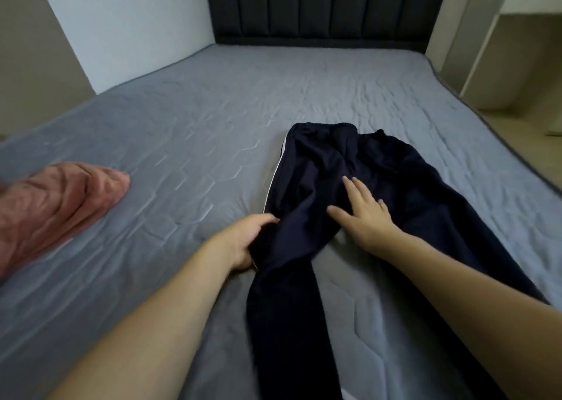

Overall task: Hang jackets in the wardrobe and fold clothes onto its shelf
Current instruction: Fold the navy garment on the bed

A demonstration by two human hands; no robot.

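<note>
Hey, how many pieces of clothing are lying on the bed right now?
2. The navy track pants lie right of centre on the bed, under both hands. A pink garment sits bunched at the left edge, partly cut off, so more could lie out of frame.

Two garments lie on one bed: one pair of dark navy track pants right of centre, with two legs running toward the lower edge, and one pink garment at the left edge. One dark padded headboard stands at the top centre. Two hands show: one left hand, one right hand.
</note>
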